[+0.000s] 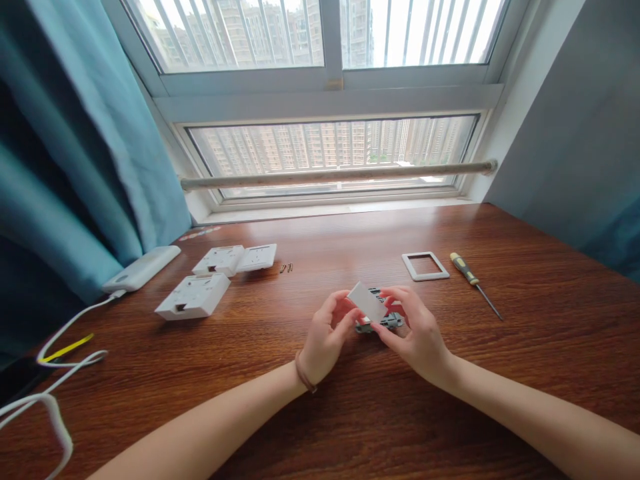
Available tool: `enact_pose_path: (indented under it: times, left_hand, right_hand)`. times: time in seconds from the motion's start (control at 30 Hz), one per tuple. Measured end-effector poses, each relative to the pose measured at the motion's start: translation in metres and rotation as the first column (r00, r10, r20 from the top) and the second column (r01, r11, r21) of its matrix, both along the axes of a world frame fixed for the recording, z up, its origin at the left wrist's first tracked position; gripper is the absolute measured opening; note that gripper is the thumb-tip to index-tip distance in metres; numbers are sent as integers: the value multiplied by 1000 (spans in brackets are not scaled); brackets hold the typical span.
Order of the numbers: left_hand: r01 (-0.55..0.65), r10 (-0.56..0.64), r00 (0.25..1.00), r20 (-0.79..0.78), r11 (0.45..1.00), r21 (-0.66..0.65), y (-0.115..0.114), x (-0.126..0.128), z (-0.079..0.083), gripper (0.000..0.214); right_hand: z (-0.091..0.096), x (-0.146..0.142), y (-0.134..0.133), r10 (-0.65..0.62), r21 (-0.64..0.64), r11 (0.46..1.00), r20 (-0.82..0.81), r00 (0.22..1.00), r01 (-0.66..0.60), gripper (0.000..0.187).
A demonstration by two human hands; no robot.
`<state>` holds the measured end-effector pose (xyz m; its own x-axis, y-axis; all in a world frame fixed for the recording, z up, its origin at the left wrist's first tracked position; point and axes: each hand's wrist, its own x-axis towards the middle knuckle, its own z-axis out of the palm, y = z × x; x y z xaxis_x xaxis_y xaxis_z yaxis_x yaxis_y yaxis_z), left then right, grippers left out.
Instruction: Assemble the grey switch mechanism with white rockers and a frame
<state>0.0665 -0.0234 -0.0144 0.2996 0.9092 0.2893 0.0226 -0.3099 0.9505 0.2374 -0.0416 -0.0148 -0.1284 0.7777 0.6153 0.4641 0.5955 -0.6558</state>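
Note:
Between my two hands a white switch rocker plate [368,303] is held tilted over a grey switch module [385,325] on the wooden table. My left hand [327,337] pinches the plate's left side between thumb and fingers. On the other side, my right hand [419,337] has its thumb at the plate's lower edge and its fingers at the right corner. The module lies just beneath and behind the plate, partly hidden by the plate and my fingers. Whether the plate touches the module I cannot tell.
To the right lie a white square frame [426,275] and a screwdriver [465,270]. White boxes [194,299], a white plate [259,257] and small screws [287,268] lie to the left. A white device [143,268] with a cable [75,320] sits by the curtain [100,120].

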Motion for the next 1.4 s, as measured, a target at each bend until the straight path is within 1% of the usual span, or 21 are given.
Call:
enact_pose_path:
  times: [0.07,0.13,0.2,0.27,0.33,0.4,0.47,0.53,0.6,0.67,0.73,0.9,1.0,1.07,1.1,1.17,1.27,1.33,1.4]
  left_hand:
    - [25,-23,998,61,999,-25,-2,0,0,22]
    - [39,-38,997,72,999,-18,-4,0,0,22]
    - [62,-61,997,55,998,-11,-6,-1,0,22]
    - [92,-91,995,30,996,-11,-7,-2,0,24]
    - [101,-101,995,-4,995,-14,-7,-2,0,27]
    - [40,-40,998,-57,999,-3,-5,-1,1,29]
    - [-76,77,990,-122,997,14,-1,-1,0,31]
    - [-169,169,970,-177,985,14,3,-1,-2,32]
    - [-202,194,959,-206,979,-16,8,-1,-6,34]
    - [-198,182,958,-222,979,-51,11,-2,-9,37]
    - [-183,159,957,-242,980,-77,13,-2,-11,39]
    - [-155,117,944,-309,983,-101,12,-3,-11,45]
    - [-123,85,945,-315,987,-105,12,-3,-13,46]
    - [-113,75,955,-286,987,-117,13,-3,-14,47]
    - [-106,69,964,-256,986,-132,12,-3,-14,47]
    - [-80,50,984,-169,982,-171,12,-1,-13,49]
    - [-24,25,1000,2,970,-241,10,1,-8,55]
    - [26,8,994,112,954,-300,9,3,-3,56]
    - [96,-36,985,171,930,-356,8,4,1,53]
  right_hand:
    - [0,0,0,31,15,999,27,999,-31,46]
    - [2,1,-1,57,27,998,48,997,-59,46]
    - [5,2,-3,75,26,997,59,995,-77,37]
    - [8,4,-3,80,5,997,54,995,-80,20]
    - [10,5,-2,66,-68,996,11,998,-65,7]
    - [10,7,2,25,-191,981,-96,995,-43,7]
    - [8,11,9,-39,-338,940,-213,976,-37,12]
    - [4,17,18,-93,-467,883,-279,956,-51,19]
    - [0,22,26,-118,-563,823,-294,949,-72,22]
    - [-3,27,32,-124,-616,784,-280,952,-79,24]
    - [-4,30,35,-118,-625,778,-239,964,-60,25]
    - [-4,30,35,-115,-579,815,-120,986,24,24]
    - [-7,30,34,-146,-581,811,-90,985,67,30]
    - [-10,30,35,-144,-600,798,-90,985,62,34]
    - [-11,29,35,-126,-619,784,-99,987,38,34]
    - [-13,28,36,-61,-661,748,-149,987,-54,33]
    - [-11,24,35,13,-675,703,-303,953,-224,32]
    - [-8,20,32,14,-652,700,-397,918,-292,34]
    - [-5,15,27,15,-628,709,-442,897,-321,34]
